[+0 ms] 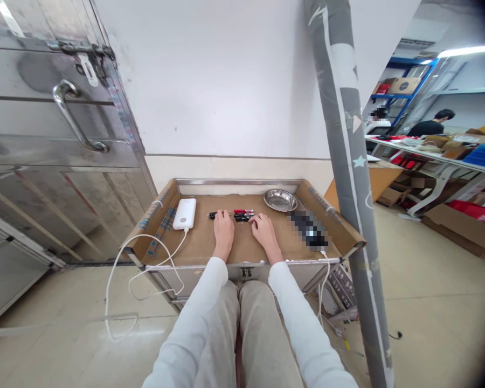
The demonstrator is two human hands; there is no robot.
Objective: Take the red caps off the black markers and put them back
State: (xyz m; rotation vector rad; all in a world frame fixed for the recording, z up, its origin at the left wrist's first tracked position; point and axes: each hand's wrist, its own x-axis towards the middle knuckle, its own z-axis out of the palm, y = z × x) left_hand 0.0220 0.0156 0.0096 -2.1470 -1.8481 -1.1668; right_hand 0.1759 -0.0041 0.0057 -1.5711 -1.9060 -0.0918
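Note:
Both my hands rest on a cardboard-lined metal tray table in front of my knees. My left hand lies palm down, its fingertips at a small black item. My right hand lies beside it, fingers curled toward a red and black item just ahead. From here I cannot tell whether either hand grips anything. A white power bank with a white cable lies to the left. A steel bowl stands at the back right.
A blurred dark object lies at the tray's right. A grey padded pole leans close on the right. A steel door stands at the left, a white wall behind. Other people sit at a cluttered table far right, with boxes on the floor.

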